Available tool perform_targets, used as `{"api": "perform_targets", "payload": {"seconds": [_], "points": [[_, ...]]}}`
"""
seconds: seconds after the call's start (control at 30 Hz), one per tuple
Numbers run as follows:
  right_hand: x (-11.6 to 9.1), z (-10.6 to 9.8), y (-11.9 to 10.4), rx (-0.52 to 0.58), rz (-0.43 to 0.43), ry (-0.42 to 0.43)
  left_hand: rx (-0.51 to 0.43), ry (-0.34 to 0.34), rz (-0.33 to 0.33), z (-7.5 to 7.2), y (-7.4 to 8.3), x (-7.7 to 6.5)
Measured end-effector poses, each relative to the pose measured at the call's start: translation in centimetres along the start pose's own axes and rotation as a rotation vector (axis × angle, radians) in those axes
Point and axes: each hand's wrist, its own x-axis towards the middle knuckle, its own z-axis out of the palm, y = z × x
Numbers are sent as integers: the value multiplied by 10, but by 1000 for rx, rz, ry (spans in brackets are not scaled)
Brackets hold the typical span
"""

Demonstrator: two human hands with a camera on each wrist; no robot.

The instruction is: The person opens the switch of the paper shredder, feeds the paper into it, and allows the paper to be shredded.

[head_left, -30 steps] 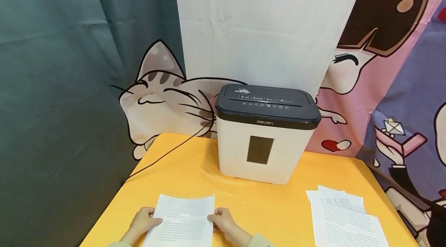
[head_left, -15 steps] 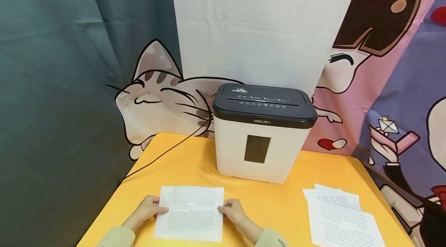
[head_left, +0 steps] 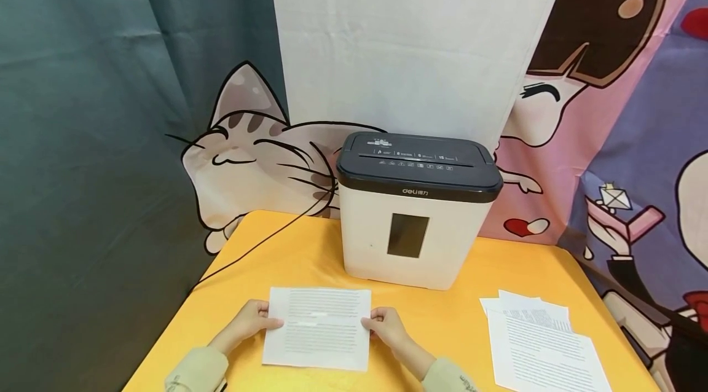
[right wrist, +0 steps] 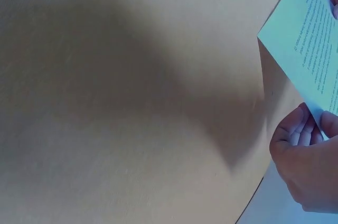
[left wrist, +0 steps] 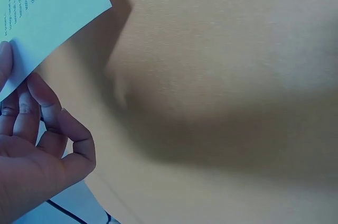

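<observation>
1. White printed sheet of paper: it is raised over the near part of the yellow table, level between my hands, with its text side up. I can't tell whether there is more than one layer.
2. My left hand pinches the left edge, thumb on top and fingers underneath, probably because an edge hold leaves the print uncovered.
3. My right hand pinches the right edge in the same way, roughly opposite the left; I judge that this matched grip stops the thin paper from sagging or twisting.
4. Beyond the sheet and somewhat to the right stands the shredder, white below a dark lid. Its front faces me, likely so that the long slot is easy to reach and the dark window easy to check.
5. A black cord runs from the shredder's left side to the table's left edge, well apart from the sheet, which seems a sensible way round my working space.
6. Loose papers overlap on the near right of the table, well apart from my right hand, perhaps so they don't mix with the one I hold.
</observation>
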Motion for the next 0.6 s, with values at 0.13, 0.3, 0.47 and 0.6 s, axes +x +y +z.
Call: {"api": "perform_targets", "payload": {"seconds": [0.13,0.3,0.47,0.6], "points": [[0,-8,-2,5,-21,-2,-1,6,16,4,5,5],[-2,-22,-4,-24,-39,31,-4,4,59,12,15,12],[-7,-38,-11,-61,-39,73,-17,-17,132,20,21,20],[-11,-50,-26,-129,-82,66,-42,4,176,25,27,27]]}}
